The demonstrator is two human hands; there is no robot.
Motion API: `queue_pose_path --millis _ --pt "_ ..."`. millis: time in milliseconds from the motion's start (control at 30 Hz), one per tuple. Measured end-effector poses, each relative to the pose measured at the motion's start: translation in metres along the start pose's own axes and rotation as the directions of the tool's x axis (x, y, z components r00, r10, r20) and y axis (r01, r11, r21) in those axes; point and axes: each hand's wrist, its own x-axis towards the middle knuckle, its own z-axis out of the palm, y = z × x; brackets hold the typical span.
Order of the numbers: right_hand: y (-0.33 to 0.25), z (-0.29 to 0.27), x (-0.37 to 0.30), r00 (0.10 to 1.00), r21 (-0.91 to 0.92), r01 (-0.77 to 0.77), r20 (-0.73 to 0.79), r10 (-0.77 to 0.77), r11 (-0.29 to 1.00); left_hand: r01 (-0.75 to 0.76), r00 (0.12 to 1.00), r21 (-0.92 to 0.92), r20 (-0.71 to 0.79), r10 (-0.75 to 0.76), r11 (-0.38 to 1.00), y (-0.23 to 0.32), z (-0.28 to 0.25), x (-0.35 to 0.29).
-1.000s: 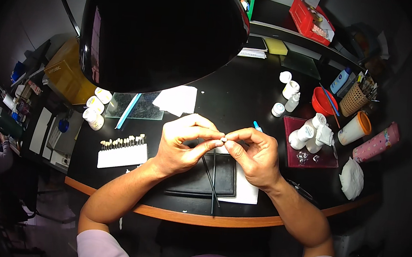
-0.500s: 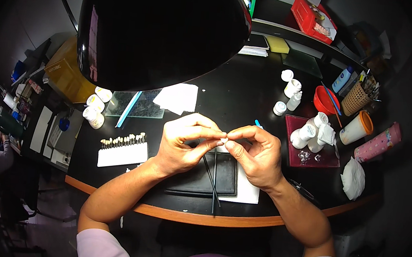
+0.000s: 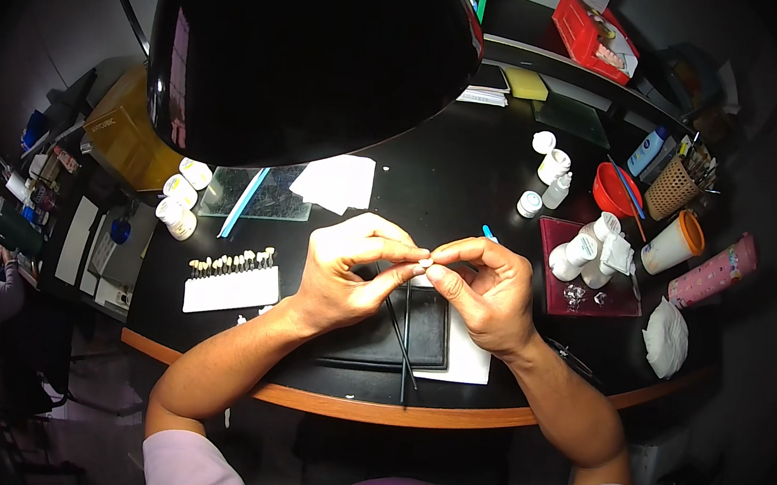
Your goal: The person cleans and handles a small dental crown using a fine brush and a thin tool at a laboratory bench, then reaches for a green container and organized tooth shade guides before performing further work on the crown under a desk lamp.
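Note:
My left hand (image 3: 348, 271) and my right hand (image 3: 488, 294) meet over the middle of the desk, thumb and forefinger of each pinched together. Between the fingertips is a small whitish piece (image 3: 425, 263), mostly covered; its exact kind is too small to make out. Below the hands, two thin dark rods (image 3: 406, 356) cross over a black flat pad (image 3: 434, 336). Their upper ends pass behind my fingers, and I cannot tell whether my left hand touches them. A white sheet (image 3: 469, 355) lies partly beneath the pad, under my right wrist.
Left stand a white holder (image 3: 232, 291) of small tooth-coloured tabs, a glass slab (image 3: 280, 206), and white jars (image 3: 176, 219). Right are a maroon tray (image 3: 552, 296) with bottles, a red bowl (image 3: 610, 191), an orange-lidded cup (image 3: 674, 244), and crumpled tissue (image 3: 666, 339). A black lamp (image 3: 313, 58) overhangs.
Both hands stay nearly in place around the small piece, with only a slight shift of the fingertips. The whole view has moved very slightly.

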Motion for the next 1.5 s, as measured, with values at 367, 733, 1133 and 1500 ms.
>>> queue_pose_path --millis 367,733,1133,1500 --pt "-0.0019 -0.0001 -0.0015 0.998 0.045 -0.054 0.013 0.053 0.998 -0.013 1.000 0.018 0.026 0.013 1.000 0.0002 -0.0015 -0.0005" --pt "-0.0015 -0.0018 -0.0009 0.998 0.025 -0.066 0.022 0.066 0.997 -0.032 0.999 0.024 0.023 0.032 0.999 0.0037 -0.0035 0.0012" --pt "0.0027 -0.0046 -0.0011 0.998 0.086 -0.016 0.055 0.012 0.996 -0.047 0.998 -0.001 -0.035 0.047 0.999 0.0030 -0.0044 0.0010" --pt "0.0025 -0.0028 -0.0023 1.000 0.061 -0.005 0.029 0.003 0.998 -0.003 1.000 -0.059 -0.022 0.001 0.998 0.0028 -0.0033 -0.0007"
